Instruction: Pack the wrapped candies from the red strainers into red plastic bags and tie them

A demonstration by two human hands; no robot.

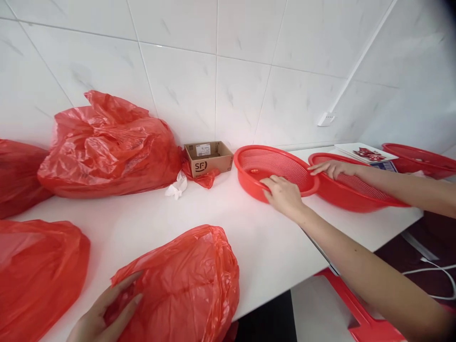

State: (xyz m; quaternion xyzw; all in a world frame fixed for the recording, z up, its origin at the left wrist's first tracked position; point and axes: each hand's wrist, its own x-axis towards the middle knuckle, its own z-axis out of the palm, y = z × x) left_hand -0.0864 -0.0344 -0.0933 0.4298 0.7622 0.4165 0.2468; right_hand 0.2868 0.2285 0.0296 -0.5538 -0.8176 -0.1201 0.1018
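Note:
My left hand is at the mouth of a thin red plastic bag at the table's front edge. Its thumb and fingers curve round the bag's rim, and film covers part of the fingers. My right hand reaches out to a round red mesh basket, fingers curled over its near rim. A small item shows inside that basket; what it is I cannot make out. Beside it stands a second red mesh basket, with another person's hand resting on its rim.
Bulging red bags lie against the tiled wall, left of a small cardboard box and a crumpled white tissue. Another red bag lies at the left. Far right are a white tray and another red basket. Below is a red stool.

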